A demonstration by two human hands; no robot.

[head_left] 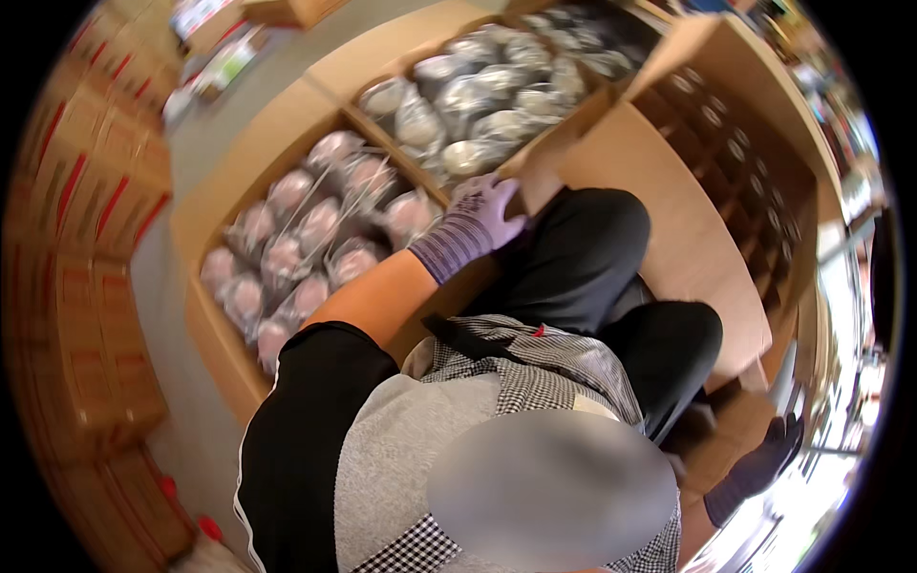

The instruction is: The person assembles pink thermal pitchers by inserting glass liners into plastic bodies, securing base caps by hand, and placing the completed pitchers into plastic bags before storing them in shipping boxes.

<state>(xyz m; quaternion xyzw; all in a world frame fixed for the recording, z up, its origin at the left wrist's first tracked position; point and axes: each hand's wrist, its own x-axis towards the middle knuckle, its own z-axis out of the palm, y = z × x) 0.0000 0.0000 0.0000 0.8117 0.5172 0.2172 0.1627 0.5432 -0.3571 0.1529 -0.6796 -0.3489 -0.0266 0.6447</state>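
My left hand (480, 215), in a light purple knit glove, rests by the inner corner of an open carton (218, 339), thumb and fingers apart. That carton holds several pinkish round items (318, 225), each in a clear plastic bag. Just beyond the hand, a second compartment (358, 113) contains several pale, silvery round items in clear bags (506, 88). Out at the lower right, my right hand (761, 465), in a darker-looking purple glove, has its fingers stretched out beside a carton flap. I see nothing in it.
To the right stands an open carton with brown cardboard dividers (731, 162), its broad flap (669, 239) lying beside my knees. Stacked sealed cartons (91, 315) line the left side across a strip of grey floor (181, 382). Metal shelving (845, 244) is at the far right.
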